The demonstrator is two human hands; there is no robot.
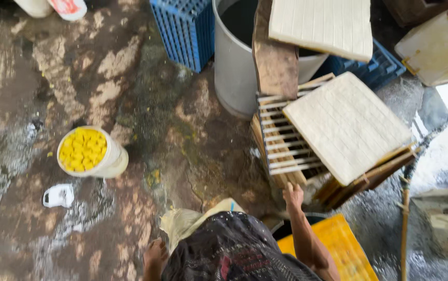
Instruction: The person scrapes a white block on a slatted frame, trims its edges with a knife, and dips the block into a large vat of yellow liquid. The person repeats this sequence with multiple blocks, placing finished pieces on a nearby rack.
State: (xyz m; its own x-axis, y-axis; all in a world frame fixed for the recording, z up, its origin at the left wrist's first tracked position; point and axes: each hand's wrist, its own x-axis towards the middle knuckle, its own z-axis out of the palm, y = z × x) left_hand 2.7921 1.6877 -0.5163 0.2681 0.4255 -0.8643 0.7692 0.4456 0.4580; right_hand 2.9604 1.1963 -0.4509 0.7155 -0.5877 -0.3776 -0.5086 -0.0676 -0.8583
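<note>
Head view: right hand (292, 196) reaches forward, fingers closing on near lower edge of slatted wooden tray stack (281, 140). Square white tofu slab (346, 125) lies tilted on stack, just beyond hand to right. Slab likely soft, wet, fragile, heavy; best gripped by stiff tray frame, never slab. Left hand (155, 256) low, near wet floor (36, 104); grasp cannot be told. Bucket of yellow pieces (89, 152) well left.
</note>
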